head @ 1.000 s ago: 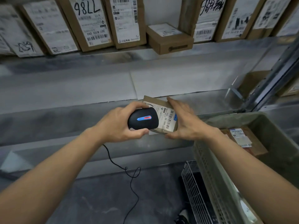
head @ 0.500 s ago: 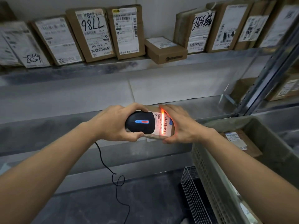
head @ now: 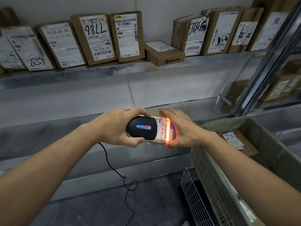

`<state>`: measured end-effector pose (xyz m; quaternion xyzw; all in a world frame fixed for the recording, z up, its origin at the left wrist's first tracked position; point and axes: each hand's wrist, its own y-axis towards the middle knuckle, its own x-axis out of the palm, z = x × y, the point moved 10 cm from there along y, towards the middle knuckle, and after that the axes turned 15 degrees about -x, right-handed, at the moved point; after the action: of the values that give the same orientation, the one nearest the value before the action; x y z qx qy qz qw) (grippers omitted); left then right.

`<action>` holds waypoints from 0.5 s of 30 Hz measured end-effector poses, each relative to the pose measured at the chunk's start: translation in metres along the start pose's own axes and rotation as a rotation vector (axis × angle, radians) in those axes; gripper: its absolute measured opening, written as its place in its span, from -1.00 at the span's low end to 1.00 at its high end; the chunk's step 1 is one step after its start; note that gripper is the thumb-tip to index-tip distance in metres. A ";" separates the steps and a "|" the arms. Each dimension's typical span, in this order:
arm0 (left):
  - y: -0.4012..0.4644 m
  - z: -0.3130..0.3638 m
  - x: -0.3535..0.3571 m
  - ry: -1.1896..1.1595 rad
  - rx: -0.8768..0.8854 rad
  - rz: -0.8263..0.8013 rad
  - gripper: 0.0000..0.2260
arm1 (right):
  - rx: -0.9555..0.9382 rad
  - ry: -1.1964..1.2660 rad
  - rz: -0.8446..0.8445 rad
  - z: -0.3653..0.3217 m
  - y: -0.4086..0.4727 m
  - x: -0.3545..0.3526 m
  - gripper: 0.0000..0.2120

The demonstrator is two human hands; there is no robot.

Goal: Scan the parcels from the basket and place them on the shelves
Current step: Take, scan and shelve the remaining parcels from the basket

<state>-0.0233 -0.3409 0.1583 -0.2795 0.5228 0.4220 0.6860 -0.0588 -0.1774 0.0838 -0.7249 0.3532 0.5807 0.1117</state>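
Note:
My left hand (head: pixel 114 126) grips a black barcode scanner (head: pixel 141 128) with a blue and red button, its cable hanging down. The scanner points at a small cardboard parcel (head: pixel 162 128) with a white label, which my right hand (head: pixel 184 129) holds by its right side. A red-orange scan line glows across the label's barcode and onto my right fingers. At the right stands a grey plastic basket (head: pixel 211 168) with another labelled parcel (head: pixel 236 141) lying inside. The empty middle shelf (head: pixel 48 128) runs behind my hands.
The upper shelf (head: pixel 114 69) holds a row of upright labelled cardboard parcels and one small flat box (head: pixel 164 53). A metal upright (head: pixel 260 75) stands at the right, with more parcels beyond it. A white wire rack (head: pixel 193 196) sits on the floor beside the basket.
The scan line came on across the parcel's barcode half a second ago and stays lit. My view has tilted up, showing more of the upper shelf. Both hands keep their hold.

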 end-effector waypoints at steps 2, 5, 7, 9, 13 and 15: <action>-0.002 0.002 0.000 -0.004 0.011 -0.005 -0.40 | 0.000 -0.002 -0.005 -0.003 -0.002 0.000 0.20; -0.005 0.003 0.000 -0.005 0.020 0.005 -0.40 | -0.003 -0.011 -0.009 -0.008 -0.005 0.000 0.19; -0.008 0.000 0.001 0.001 0.017 0.010 -0.40 | -0.006 -0.009 -0.012 -0.012 -0.006 0.002 0.18; -0.012 -0.002 0.002 0.014 0.021 0.021 -0.40 | -0.007 0.000 -0.013 -0.014 -0.007 0.005 0.18; -0.020 -0.008 0.002 0.018 0.020 0.035 -0.40 | -0.019 0.009 -0.031 -0.018 -0.003 0.013 0.18; -0.023 -0.011 0.002 0.013 0.006 0.045 -0.41 | -0.030 0.019 -0.043 -0.019 0.002 0.018 0.18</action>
<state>-0.0082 -0.3611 0.1515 -0.2686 0.5347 0.4339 0.6736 -0.0438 -0.1964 0.0733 -0.7394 0.3300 0.5764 0.1100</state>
